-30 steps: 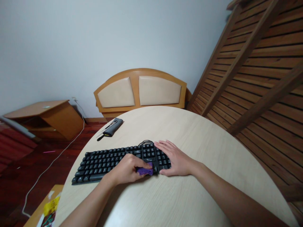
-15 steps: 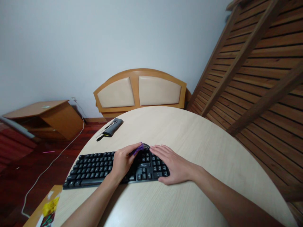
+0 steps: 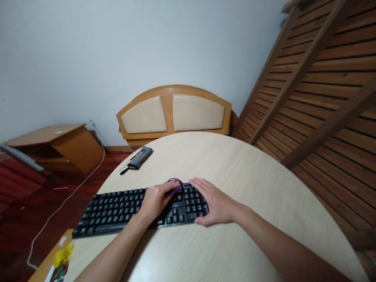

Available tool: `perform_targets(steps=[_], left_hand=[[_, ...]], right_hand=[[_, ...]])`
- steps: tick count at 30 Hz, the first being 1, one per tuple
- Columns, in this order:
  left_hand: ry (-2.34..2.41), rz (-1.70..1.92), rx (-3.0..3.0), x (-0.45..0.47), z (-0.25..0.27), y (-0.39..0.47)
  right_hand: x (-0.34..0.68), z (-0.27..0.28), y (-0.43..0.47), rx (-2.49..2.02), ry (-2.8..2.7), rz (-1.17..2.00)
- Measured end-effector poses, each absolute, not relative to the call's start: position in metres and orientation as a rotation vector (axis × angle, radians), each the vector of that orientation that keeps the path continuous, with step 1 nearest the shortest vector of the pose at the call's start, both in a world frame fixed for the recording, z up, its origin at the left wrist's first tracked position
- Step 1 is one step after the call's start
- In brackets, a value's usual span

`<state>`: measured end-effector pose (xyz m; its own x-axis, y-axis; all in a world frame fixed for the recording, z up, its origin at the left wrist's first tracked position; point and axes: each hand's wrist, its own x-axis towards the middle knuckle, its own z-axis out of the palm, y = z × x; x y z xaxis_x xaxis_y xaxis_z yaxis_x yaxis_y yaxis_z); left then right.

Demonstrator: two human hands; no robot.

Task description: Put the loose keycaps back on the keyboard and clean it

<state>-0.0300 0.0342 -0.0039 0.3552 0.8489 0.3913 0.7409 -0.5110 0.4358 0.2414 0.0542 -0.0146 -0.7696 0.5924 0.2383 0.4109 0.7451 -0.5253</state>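
A black keyboard (image 3: 117, 209) lies on the pale wooden table (image 3: 235, 168), its long side towards me. My left hand (image 3: 155, 199) is closed on a small purple cloth (image 3: 176, 188) and presses it on the upper keys, left of the number pad. A bit of dark cable shows behind the cloth. My right hand (image 3: 213, 201) rests along the keyboard's right end, fingers stretched out over its top corner and thumb at the near corner.
At the table's far left lies a grey pouch (image 3: 142, 158) with thin tools on it. A yellow packet (image 3: 63, 255) sits on a lower surface at the left. Beyond are a padded headboard (image 3: 143, 115), a wooden cabinet (image 3: 79, 147) and a slatted wooden panel (image 3: 308, 102).
The keyboard has shifted slightly left. My left hand has brought the purple cloth down flat onto the keys and a little right. My right hand has moved slightly, staying at the keyboard's end.
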Motion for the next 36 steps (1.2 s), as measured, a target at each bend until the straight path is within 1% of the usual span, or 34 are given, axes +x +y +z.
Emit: perform_targets(steps=[9,17,23,25,30,33,36], left_hand=[[1.357,0.799,2.593,-0.028,-0.001,0.029],[1.266,0.827,2.635,-0.028,0.003,0.027],[1.061,0.840,2.572,-0.027,0.004,0.025],[1.083,0.895,2.545,-0.027,0.003,0.024],[1.356,1.064,2.463,-0.026,-0.004,0.026],[1.406,1.053,2.461,-0.022,-0.007,0.026],[1.356,0.967,2.527,-0.015,-0.008,0.024]], right_hand=[[0.244,-0.019,0.061,-0.918,-2.519,0.553],[0.253,-0.022,0.067,-0.866,-2.529,0.582],[0.262,-0.021,0.071,-0.810,-2.570,0.584],[0.262,-0.019,0.070,-0.814,-2.574,0.583],[0.255,-0.012,0.064,-0.760,-2.585,0.563],[0.251,-0.011,0.060,-0.717,-2.584,0.566],[0.249,-0.013,0.060,-0.691,-2.573,0.567]])
